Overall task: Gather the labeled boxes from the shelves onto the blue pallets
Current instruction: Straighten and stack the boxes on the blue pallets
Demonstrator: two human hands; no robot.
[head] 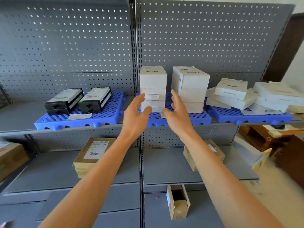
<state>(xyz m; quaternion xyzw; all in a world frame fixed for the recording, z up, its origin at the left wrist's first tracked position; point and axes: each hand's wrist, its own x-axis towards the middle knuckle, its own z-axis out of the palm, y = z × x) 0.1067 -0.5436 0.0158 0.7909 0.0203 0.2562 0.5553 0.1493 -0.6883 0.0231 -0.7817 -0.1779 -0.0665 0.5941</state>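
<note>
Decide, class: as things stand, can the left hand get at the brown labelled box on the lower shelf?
Probably yes. The left hand is open and holds nothing, and the brown labelled box lies uncovered on the lower shelf under that forearm.

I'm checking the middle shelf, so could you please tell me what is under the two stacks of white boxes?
Both stacks of white boxes stand on the middle blue pallet, which lies on the grey shelf. The hands hide part of the pallet's front.
</note>
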